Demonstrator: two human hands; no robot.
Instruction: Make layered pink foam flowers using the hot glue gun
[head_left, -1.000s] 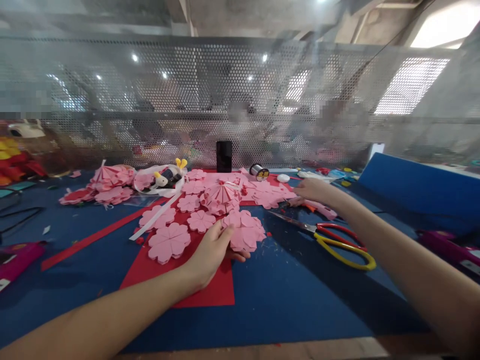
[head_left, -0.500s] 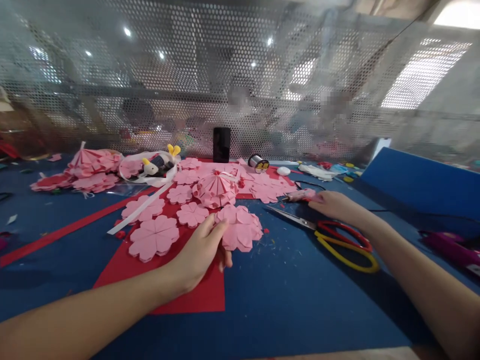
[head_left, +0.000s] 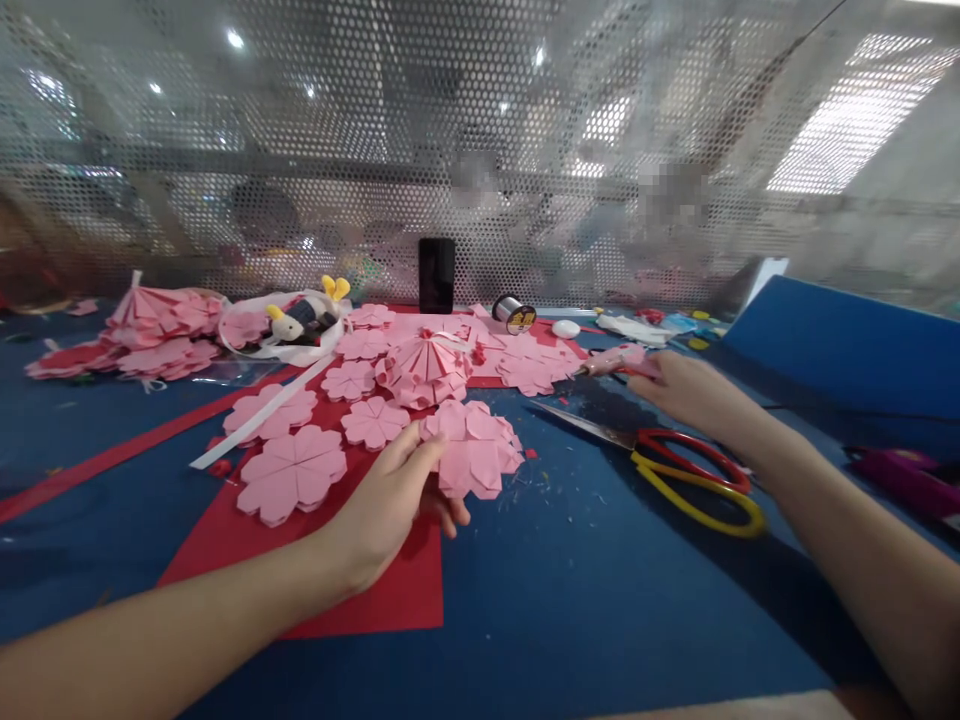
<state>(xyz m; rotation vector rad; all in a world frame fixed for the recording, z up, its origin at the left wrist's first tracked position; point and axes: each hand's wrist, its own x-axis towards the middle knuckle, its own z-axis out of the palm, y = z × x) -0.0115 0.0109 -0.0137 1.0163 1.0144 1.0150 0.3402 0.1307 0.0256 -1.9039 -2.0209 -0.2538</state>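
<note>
My left hand (head_left: 397, 480) pinches a layered pink paper flower (head_left: 476, 450) between thumb and fingers, above the red sheet (head_left: 405, 590) and the blue tabletop. My right hand (head_left: 686, 395) is closed around a pink glue gun (head_left: 619, 360), its nozzle pointing left; part of its body is hidden by the fingers. Scissors (head_left: 652, 465) with red and yellow handles lie just below that hand, blades towards the left. Beyond the held flower stands a pleated pink paper piece (head_left: 425, 370), and flat flower cut-outs (head_left: 292, 472) lie to the left.
A black phone (head_left: 436, 275) stands upright against the perforated metal screen (head_left: 375, 130). Near it are a thread spool (head_left: 514, 314) and a white oval piece (head_left: 565, 328). Left are a bird figure (head_left: 300, 318) and finished-looking pink pieces (head_left: 161, 325). A blue panel (head_left: 847, 350) and purple tool (head_left: 900, 480) are right.
My right hand has lifted the pink glue gun slightly off the table. The flower in my left hand has tilted a little, and the whole view has shifted slightly.
</note>
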